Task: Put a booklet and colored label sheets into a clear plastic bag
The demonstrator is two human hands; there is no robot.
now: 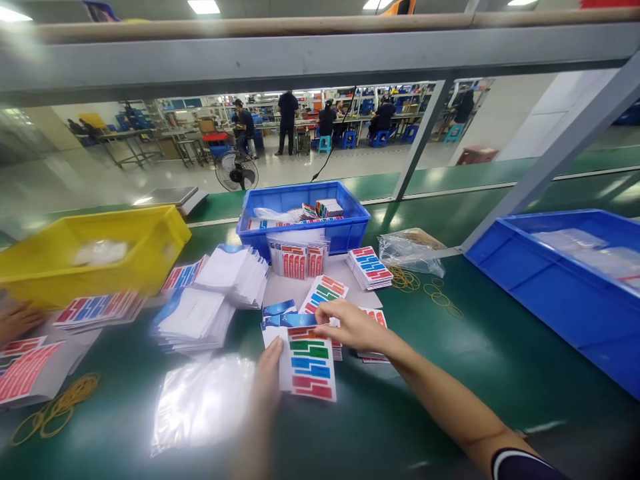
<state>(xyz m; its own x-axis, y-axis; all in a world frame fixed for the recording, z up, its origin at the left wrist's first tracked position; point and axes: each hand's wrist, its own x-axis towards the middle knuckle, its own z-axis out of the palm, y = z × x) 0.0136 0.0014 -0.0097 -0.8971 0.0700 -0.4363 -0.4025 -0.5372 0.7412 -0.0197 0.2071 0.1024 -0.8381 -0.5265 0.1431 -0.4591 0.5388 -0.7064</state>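
Observation:
My left hand (pixel 269 373) grips the left edge of a few printed cards and blue-topped sheets. The front card (pixel 311 367) shows orange, green, blue and red shapes. At its top edge, my right hand (pixel 345 325) has thumb and finger pinched together on the card. Just behind lies a colourful card stack (pixel 324 292), and another stack (pixel 370 267) sits farther right. Piles of white sheets (pixel 193 317) lie to the left. Clear plastic bags (pixel 200 400) rest on the green table in front of those piles.
A blue bin (pixel 305 233) with cards stands at the back, a yellow bin (pixel 95 257) at left, and a large blue bin (pixel 565 293) at right. Rubber bands (pixel 404 279) lie right of centre. Another person's hand (pixel 20 322) is at the left edge. A metal post (pixel 423 140) rises behind.

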